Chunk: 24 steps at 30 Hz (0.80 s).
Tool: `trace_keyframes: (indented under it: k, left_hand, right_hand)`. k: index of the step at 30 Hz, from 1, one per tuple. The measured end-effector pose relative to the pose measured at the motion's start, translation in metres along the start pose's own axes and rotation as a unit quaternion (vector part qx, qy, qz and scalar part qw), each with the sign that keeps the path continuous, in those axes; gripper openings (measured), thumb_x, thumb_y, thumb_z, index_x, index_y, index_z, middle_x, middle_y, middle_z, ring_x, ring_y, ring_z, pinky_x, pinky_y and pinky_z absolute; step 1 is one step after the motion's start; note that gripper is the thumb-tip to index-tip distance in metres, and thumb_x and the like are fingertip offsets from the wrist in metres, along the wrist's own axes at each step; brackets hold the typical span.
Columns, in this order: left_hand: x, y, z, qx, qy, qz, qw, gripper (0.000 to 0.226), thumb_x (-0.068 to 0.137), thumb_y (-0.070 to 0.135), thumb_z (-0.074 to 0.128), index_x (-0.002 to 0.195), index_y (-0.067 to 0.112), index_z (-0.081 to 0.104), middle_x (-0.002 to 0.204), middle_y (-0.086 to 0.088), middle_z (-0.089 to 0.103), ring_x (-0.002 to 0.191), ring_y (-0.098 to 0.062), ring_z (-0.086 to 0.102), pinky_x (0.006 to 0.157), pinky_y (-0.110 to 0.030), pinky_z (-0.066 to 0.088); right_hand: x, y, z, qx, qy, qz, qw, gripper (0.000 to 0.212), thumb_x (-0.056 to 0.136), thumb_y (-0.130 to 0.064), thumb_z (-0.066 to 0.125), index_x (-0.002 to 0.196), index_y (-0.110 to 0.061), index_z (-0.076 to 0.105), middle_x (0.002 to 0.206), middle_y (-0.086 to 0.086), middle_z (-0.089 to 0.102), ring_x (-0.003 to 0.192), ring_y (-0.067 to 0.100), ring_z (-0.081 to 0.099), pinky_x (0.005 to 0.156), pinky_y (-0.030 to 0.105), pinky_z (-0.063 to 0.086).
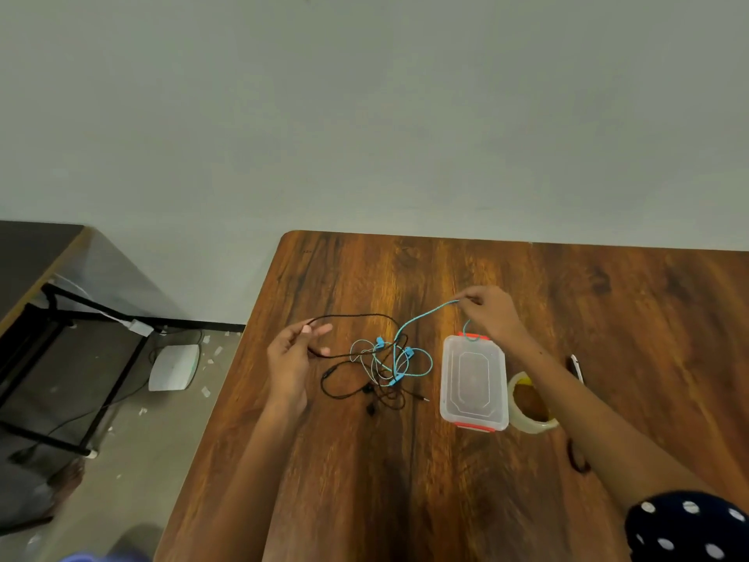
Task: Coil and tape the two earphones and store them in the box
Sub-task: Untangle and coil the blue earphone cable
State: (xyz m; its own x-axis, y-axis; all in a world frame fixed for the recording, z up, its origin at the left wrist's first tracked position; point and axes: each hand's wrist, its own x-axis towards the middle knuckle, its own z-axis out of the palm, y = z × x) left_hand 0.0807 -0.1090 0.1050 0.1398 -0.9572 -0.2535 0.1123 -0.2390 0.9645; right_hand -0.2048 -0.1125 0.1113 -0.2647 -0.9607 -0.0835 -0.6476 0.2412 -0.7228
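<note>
A black earphone point(356, 318) and a blue earphone point(409, 365) lie tangled together on the wooden table point(608, 302). My left hand point(289, 358) pinches a loop of the black cable at the tangle's left side. Behind the box, my right hand point(492, 314) pinches the blue cable and holds it stretched up and to the right. A clear plastic box point(474, 383) with red clasps stands closed just right of the tangle. A roll of clear tape point(531, 403) sits against the box's right side, partly hidden by my right forearm.
A small white object point(577, 367) lies beyond my right forearm, and a dark ring point(577, 458) lies near it on the table. Left of the table, the floor holds a white device point(174, 367), cables and a black metal frame point(81, 358). A wall runs behind the table.
</note>
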Motion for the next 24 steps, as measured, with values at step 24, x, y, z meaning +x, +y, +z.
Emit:
trace_keyframes:
  k: [24]
  left_hand:
    - [-0.007,0.024,0.058,0.108,-0.274,0.103,0.950,0.022,0.094,0.016,0.056,0.105,0.004,0.071,0.100,-0.005,0.074,0.098,-0.015,0.069,0.085,-0.022,0.053]
  right_hand:
    - [-0.030,-0.065,0.019,0.136,-0.267,-0.027,0.954,0.022,0.093,-0.008,0.050,0.080,-0.008,0.067,0.072,0.008,0.057,0.063,0.014,0.050,0.062,0.028,0.043]
